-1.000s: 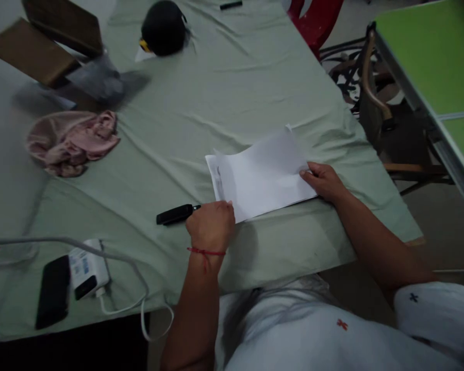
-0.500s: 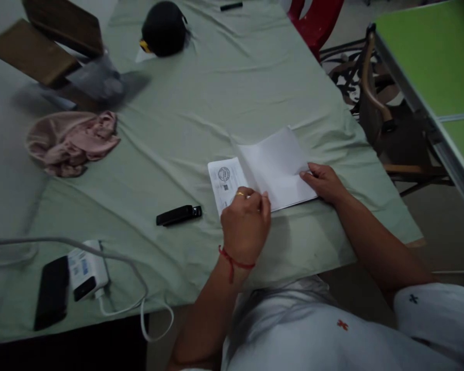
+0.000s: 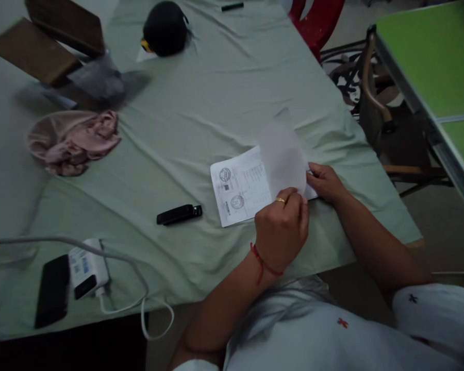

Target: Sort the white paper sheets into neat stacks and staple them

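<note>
A thin stack of paper sheets lies in front of me, with a printed page (image 3: 242, 180) bearing round stamps showing on the left. My left hand (image 3: 282, 221), with a ring and a red thread at the wrist, pinches the lower edge of a white sheet (image 3: 284, 154) that curls up off the printed page. At the right edge of the papers my right hand (image 3: 327, 183) grips them between thumb and fingers. A black stapler (image 3: 179, 214) rests on the cloth to the left of the papers, touched by neither hand.
Green cloth covers the table (image 3: 201, 118). On it are a pink cloth (image 3: 81, 147), a black rounded object (image 3: 165, 28), brown boards (image 3: 38, 49), a black phone-like slab (image 3: 52, 291) and a white device with a cable (image 3: 87, 270). A chair (image 3: 382, 113) stands at the right.
My left hand has moved right, drawing the white sheet over with it. More of the stamped page is now uncovered. My right hand stays at the papers' right edge.
</note>
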`<control>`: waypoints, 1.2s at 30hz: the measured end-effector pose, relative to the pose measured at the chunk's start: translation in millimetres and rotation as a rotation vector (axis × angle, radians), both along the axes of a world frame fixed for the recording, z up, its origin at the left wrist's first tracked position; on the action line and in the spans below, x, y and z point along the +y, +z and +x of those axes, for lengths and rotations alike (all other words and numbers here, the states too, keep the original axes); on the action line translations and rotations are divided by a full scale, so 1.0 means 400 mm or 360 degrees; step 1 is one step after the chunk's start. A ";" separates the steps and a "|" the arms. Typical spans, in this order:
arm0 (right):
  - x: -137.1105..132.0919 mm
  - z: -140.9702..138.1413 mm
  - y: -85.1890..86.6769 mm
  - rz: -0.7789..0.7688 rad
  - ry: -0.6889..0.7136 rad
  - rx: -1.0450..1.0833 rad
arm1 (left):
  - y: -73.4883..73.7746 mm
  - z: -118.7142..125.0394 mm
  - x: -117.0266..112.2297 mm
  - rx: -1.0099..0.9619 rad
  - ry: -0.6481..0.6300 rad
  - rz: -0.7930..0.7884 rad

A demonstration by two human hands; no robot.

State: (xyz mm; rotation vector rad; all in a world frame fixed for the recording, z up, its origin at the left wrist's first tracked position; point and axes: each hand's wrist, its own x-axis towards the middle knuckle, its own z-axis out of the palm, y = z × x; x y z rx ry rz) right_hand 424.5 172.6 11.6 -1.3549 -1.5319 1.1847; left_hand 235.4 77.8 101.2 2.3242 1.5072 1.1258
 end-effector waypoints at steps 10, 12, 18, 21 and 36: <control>0.001 0.001 0.000 0.0012 -0.0032 -0.0018 | -0.012 -0.139 -0.018 -0.0094 0.0168 -0.0027; 0.003 0.001 -0.001 0.0004 -0.0023 -0.0031 | -0.044 -0.205 -0.015 -0.0096 0.0325 -0.0111; 0.004 0.006 0.001 0.0000 -0.0016 -0.0090 | -0.154 -0.317 0.022 0.0122 0.0887 -0.0529; 0.001 0.009 0.005 -0.0004 -0.0024 -0.0101 | -0.171 -0.306 0.037 0.0145 0.0967 -0.0694; 0.004 0.004 0.003 -0.0028 -0.0015 -0.0068 | -0.150 -0.234 0.031 0.0345 0.0901 -0.0679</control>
